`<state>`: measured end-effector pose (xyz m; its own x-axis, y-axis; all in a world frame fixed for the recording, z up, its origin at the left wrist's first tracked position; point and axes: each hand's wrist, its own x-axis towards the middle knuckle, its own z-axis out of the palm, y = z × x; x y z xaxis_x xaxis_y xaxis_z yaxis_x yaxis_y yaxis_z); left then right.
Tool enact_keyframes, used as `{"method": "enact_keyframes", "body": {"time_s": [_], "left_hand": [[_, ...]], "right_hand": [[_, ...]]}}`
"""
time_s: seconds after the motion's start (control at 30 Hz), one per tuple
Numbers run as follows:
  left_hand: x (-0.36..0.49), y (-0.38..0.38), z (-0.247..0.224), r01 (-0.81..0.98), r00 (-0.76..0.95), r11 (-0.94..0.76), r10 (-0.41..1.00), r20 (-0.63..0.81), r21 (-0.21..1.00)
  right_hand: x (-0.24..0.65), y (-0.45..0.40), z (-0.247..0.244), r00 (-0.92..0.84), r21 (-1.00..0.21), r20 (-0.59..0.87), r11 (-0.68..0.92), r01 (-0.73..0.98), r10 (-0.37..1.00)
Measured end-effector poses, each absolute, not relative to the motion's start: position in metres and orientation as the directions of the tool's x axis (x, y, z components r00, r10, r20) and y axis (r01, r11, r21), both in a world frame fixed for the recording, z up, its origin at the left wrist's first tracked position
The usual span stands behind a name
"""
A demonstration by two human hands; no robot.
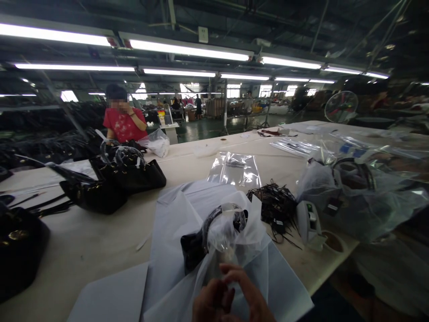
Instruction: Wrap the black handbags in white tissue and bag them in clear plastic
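Both hands are close together at the bottom centre, in front of a black handbag (192, 250). Fingers of my left hand (208, 300) are curled in; whatever they hold is hidden. My right hand (246, 290) bends its fingers towards the left ones, touching or nearly touching, and its grip is too small to make out. Clear film covers the bag's upright handles (209, 223). Thin white wrapping (254, 237) surrounds the bag and hides much of its body. Pale sheets (167, 223) lie under it.
Black handbags (140, 176) stand at the left. Clear plastic bags (248, 170) lie beyond the wrapping. Black tags with cords (275, 205), a tape dispenser (308, 223) and a plastic-wrapped bag (351, 205) are at the right. A person in red (125, 125) is across the table (100, 241).
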<state>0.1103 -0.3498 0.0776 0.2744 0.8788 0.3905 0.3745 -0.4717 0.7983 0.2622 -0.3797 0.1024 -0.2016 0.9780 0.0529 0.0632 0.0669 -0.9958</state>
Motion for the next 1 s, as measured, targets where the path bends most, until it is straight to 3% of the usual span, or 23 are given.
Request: {"method": "enact_keyframes", "body": {"time_s": [0.13,0.2,0.3,0.4,0.5,0.57,0.63,0.73,0.87,1.0], "left_hand": [[0.112,-0.35,0.11,0.443,0.21,-0.642,0.753,0.624,0.625],[0.111,-0.35,0.124,0.467,0.167,-0.645,0.736,0.656,0.605],[0.108,-0.35,0.132,0.423,0.11,-0.495,0.86,0.499,0.759],[0.105,-0.35,0.131,0.32,0.063,-0.19,0.982,0.18,0.928],[0.102,-0.347,0.13,0.202,0.069,0.074,0.994,-0.09,0.977],[0.1,-0.343,0.132,0.162,0.118,0.171,0.974,-0.191,0.972],[0.093,-0.337,0.137,0.199,0.216,0.175,0.952,-0.217,0.964],[0.077,-0.326,0.146,0.285,0.362,0.04,0.921,-0.146,0.958],[0.059,-0.308,0.151,0.264,0.531,-0.023,0.838,-0.125,0.964],[0.07,-0.285,0.137,0.327,0.275,-0.058,0.961,-0.036,0.943]], "right_hand": [[0.256,-0.382,0.1,-0.308,-0.99,0.0,-0.043,-0.134,0.951],[0.25,-0.384,0.101,-0.354,-0.961,-0.019,-0.114,-0.25,0.935],[0.241,-0.386,0.103,-0.325,-0.924,-0.054,-0.171,-0.343,0.944],[0.236,-0.386,0.105,-0.208,-0.934,-0.196,-0.247,-0.257,0.958],[0.235,-0.383,0.105,-0.146,-0.928,-0.317,-0.338,-0.157,0.937],[0.236,-0.378,0.106,-0.171,-0.915,-0.355,-0.379,-0.138,0.919],[0.237,-0.373,0.109,-0.198,-0.922,-0.344,-0.37,-0.115,0.918],[0.238,-0.364,0.117,-0.246,-0.952,-0.282,-0.303,-0.048,0.927],[0.241,-0.348,0.124,-0.205,-0.956,-0.28,-0.292,-0.031,0.938],[0.245,-0.322,0.114,0.093,-0.981,-0.192,-0.195,0.02,0.977]]}}
